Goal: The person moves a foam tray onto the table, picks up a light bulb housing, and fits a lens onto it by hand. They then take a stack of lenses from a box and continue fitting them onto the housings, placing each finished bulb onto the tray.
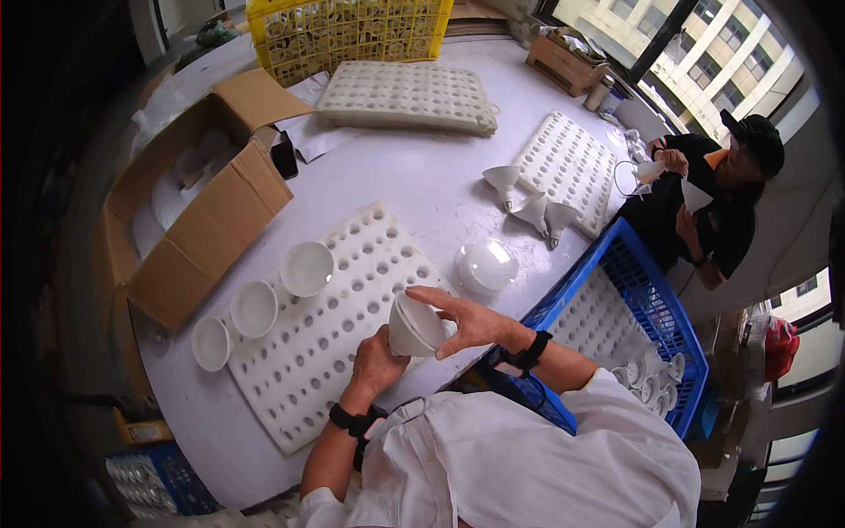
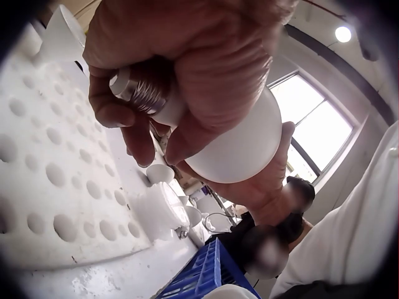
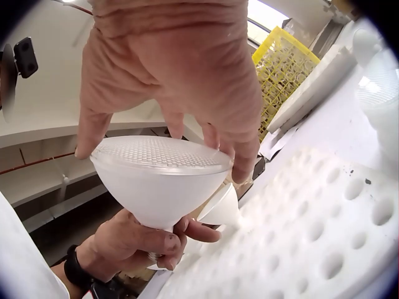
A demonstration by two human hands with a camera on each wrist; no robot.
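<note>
A white cone-shaped lamp (image 1: 412, 327) is held between both hands above the near edge of the white foam tray (image 1: 308, 378). The left hand (image 1: 377, 363) grips its narrow neck; in the left wrist view the fingers curl round beside the metal screw base (image 2: 147, 98). Over the wide end, the right hand (image 1: 475, 324) spreads its fingers across a textured clear lens (image 3: 163, 153), thumb and fingers at opposite sides of the rim. Three white cups (image 1: 307, 268) stand in a row on the tray's left part.
Clear lenses (image 1: 487, 267) lie right of the tray, with three lamps (image 1: 531, 211) behind. A cardboard box (image 1: 207, 238) stands left, a blue crate (image 1: 687, 352) right, a yellow crate (image 1: 352, 66) and stacked foam trays (image 1: 405, 119) at the back. A person in black (image 1: 722, 202) sits at the right.
</note>
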